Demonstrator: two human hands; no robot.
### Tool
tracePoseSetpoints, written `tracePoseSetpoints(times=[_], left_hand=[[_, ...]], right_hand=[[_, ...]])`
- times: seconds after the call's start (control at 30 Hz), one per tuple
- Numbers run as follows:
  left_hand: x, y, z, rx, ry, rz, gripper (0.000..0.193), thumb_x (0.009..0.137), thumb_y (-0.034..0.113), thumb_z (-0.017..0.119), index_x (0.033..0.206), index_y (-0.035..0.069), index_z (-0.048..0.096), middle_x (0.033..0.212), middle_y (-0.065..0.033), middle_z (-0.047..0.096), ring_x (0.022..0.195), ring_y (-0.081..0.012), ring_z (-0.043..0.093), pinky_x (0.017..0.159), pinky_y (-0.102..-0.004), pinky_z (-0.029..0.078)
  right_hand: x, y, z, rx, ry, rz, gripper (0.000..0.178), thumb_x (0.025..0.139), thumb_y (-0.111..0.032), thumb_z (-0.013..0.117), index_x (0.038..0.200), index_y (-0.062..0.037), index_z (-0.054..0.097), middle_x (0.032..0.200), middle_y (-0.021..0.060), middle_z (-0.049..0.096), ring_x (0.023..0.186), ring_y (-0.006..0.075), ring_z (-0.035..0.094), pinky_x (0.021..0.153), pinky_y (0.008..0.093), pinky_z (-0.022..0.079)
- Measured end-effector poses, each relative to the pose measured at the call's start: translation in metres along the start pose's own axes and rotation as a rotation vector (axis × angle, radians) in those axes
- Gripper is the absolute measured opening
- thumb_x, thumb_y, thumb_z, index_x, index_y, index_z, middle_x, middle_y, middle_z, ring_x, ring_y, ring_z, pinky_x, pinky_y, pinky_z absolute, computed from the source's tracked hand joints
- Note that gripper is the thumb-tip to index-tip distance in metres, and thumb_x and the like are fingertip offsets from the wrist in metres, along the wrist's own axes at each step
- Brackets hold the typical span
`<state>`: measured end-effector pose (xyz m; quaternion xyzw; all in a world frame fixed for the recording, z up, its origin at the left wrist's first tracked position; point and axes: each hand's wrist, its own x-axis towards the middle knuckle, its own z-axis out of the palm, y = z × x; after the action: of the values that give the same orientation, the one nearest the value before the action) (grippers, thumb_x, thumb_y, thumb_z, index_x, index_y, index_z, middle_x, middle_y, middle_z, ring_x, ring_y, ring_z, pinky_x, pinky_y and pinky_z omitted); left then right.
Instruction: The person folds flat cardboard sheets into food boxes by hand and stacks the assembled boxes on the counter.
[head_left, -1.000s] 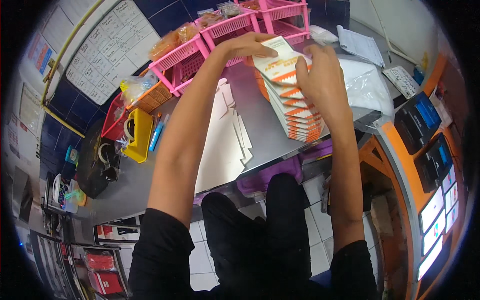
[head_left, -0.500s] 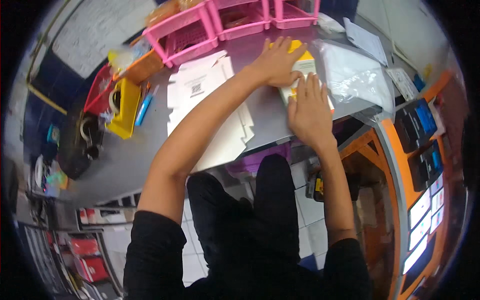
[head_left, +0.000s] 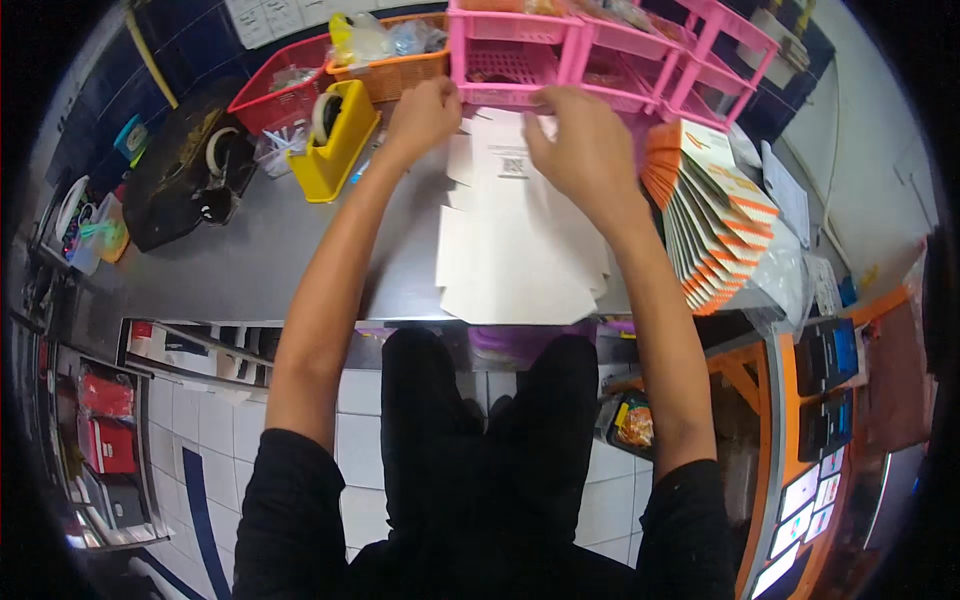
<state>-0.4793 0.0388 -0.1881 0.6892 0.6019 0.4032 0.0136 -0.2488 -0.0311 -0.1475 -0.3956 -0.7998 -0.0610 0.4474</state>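
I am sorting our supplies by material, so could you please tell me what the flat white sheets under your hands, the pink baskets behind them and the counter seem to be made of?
The flat white sheets look like matte cardboard: die-cut flaps and notched edges, no shine. The pink baskets seem to be moulded plastic, with a uniform bright colour and lattice walls. The counter looks like brushed stainless steel: grey, with soft reflections.

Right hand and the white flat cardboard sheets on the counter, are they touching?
Touching. The head view shows the right hand lying on the far end of the white flat cardboard sheets, its fingers pressed onto the top sheet with no gap visible.
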Motion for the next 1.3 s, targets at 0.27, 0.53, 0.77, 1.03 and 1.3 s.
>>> tracePoseSetpoints(times=[0.27,0.53,0.77,1.03,1.3], left_hand=[[-0.021,-0.031,0.003,0.051,0.143,-0.089,0.025,0.084,0.019,0.060,0.099,0.004,0.073,0.097,-0.0256,0.071,0.095,-0.0448,0.069,0.086,-0.0534,0.054],[-0.026,-0.021,0.006,-0.016,0.079,-0.190,0.023,0.083,0.021,0.060,0.095,0.007,0.074,0.092,-0.0208,0.073,0.090,-0.0410,0.070,0.086,-0.0500,0.054],[-0.027,-0.010,0.020,-0.324,0.085,-0.195,0.023,0.083,0.025,0.071,0.087,0.003,0.076,0.086,-0.0201,0.074,0.083,-0.0365,0.072,0.077,-0.0443,0.056],[-0.030,0.011,0.030,-0.855,0.104,-0.410,0.021,0.086,0.018,0.072,0.087,-0.003,0.075,0.079,-0.0103,0.073,0.071,-0.0144,0.066,0.067,-0.0302,0.052],[-0.034,0.017,0.022,-1.236,0.030,-0.529,0.012,0.092,0.014,0.069,0.097,0.004,0.072,0.084,-0.0031,0.070,0.069,-0.0106,0.063,0.064,-0.0253,0.051]], right_hand=[[0.073,0.035,0.151,-0.188,-0.560,0.376,0.074,0.073,-0.065,0.073,0.111,-0.0008,0.073,0.111,0.0254,0.071,0.105,0.0375,0.069,0.091,0.0459,0.054],[0.068,0.090,0.154,0.711,-0.816,0.750,0.026,0.094,-0.027,0.070,0.089,-0.0012,0.071,0.086,0.0074,0.070,0.069,0.0102,0.064,0.065,0.0225,0.056],[0.040,0.075,0.118,1.133,-0.219,0.838,0.014,0.095,-0.006,0.064,0.104,0.0038,0.068,0.094,0.0124,0.072,0.075,0.0142,0.069,0.068,0.0235,0.061],[0.028,0.061,0.093,1.107,-0.096,0.742,0.014,0.092,-0.009,0.070,0.099,0.0027,0.070,0.087,0.0106,0.073,0.070,0.0121,0.069,0.066,0.0227,0.059],[0.022,0.043,0.095,1.233,-0.178,0.792,0.020,0.088,-0.002,0.073,0.105,0.0059,0.066,0.103,0.0137,0.071,0.088,0.0183,0.072,0.080,0.0259,0.063]])
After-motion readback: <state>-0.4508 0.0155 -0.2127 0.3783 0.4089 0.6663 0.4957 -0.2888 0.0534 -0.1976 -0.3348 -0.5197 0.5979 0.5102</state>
